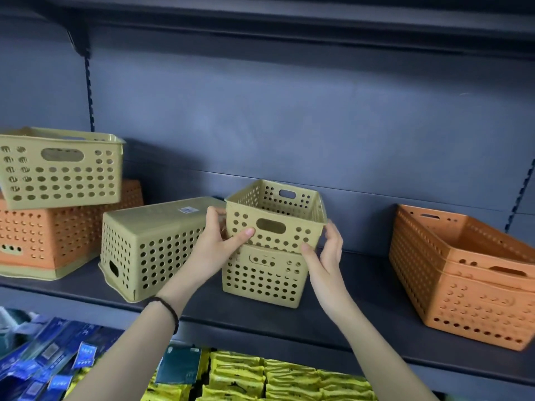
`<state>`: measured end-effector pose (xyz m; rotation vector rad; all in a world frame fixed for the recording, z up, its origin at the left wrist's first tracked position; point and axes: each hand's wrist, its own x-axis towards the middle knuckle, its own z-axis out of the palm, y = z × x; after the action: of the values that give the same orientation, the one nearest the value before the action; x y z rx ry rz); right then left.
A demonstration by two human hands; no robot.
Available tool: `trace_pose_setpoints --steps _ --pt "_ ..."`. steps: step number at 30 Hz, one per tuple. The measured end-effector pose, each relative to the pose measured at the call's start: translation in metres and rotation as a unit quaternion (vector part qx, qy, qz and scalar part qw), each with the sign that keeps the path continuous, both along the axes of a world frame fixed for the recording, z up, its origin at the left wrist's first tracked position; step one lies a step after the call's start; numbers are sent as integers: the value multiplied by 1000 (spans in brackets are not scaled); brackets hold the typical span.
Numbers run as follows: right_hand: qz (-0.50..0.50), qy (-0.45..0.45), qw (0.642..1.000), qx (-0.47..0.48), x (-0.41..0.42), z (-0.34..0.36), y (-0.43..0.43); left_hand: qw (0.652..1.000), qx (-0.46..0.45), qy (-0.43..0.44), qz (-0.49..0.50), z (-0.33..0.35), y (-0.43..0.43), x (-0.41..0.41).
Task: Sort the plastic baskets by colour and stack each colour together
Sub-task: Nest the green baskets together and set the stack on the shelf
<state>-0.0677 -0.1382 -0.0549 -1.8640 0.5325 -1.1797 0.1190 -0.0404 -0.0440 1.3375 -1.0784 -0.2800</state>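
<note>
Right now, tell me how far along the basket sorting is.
Done: orange baskets nested at right. In hand: both hands, left and right, seat a green basket into another green basket. Left: the upturned green basket and the mixed pile at left, green on orange.

The two nested baskets [269, 250] at centre are olive-yellow, pierced with rows of round holes, as are the upturned basket [150, 247] at nine o'clock and the top-left basket [60, 169]. The stacked baskets [463, 285] at three o'clock and the overturned basket [58, 235] at far nine o'clock are orange; the shelf [289, 319] is dark grey-blue. At six o'clock lie yellow packets [275, 380], at seven blue ones [43, 357]
</note>
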Motion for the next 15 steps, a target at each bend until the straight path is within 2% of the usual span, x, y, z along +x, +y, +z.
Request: trace_pose_setpoints --steps 3,7,12,13,15 --pt "34 -40 997 53 -2 3 6 997 -22 67 -17 -4 -2 -12" --pt "10 -40 999 3 -8 2 2 998 -26 48 -26 -12 -8 -23" --pt "-44 -33 998 -18 -25 2 -16 999 27 16 -13 -7 -14 -40" --pt "-68 -23 996 -53 -28 3 -20 999 38 -6 -1 -5 -13 -39" --pt "-126 30 972 -194 -32 7 -24 994 73 -75 32 4 -5 -35"
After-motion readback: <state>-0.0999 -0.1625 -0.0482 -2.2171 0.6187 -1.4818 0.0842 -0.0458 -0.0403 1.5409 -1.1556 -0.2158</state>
